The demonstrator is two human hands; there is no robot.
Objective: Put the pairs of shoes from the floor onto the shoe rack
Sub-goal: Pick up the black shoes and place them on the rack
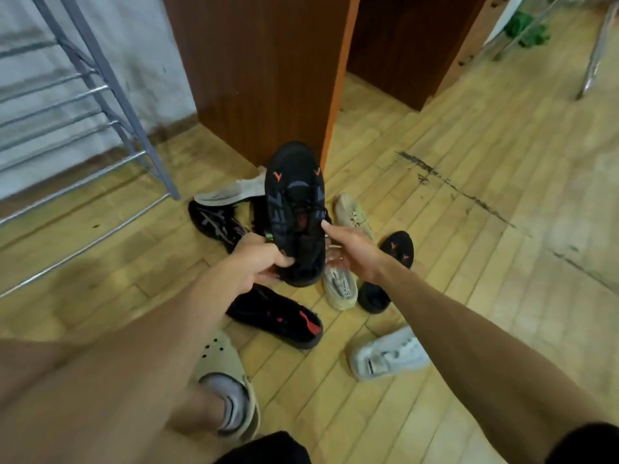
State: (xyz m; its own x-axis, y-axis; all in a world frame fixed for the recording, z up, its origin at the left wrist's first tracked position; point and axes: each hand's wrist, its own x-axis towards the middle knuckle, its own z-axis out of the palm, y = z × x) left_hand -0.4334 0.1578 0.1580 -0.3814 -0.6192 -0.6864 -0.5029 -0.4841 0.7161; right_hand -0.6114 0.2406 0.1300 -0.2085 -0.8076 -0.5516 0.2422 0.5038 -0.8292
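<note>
My left hand (259, 262) grips the heel of a black sneaker with orange marks (294, 209), held toe-up above the pile. My right hand (351, 249) touches the same shoe's right side with fingers spread. On the floor lie its matching black shoe (390, 272), a black sneaker with red marks (278, 316), a black sneaker with grey stripes (214, 221), two beige knit sneakers (340, 288) (353, 212), a white sneaker (388, 354) and a pale shoe (231, 192). The grey metal shoe rack (110, 95) stands at the left; its bars bear nothing.
A brown wooden cabinet (261, 68) rises right behind the pile. My foot in a beige clog (227, 380) stands at the front. Metal chair legs (593, 58) and something green (526, 30) are at the far right. The floor is wood parquet.
</note>
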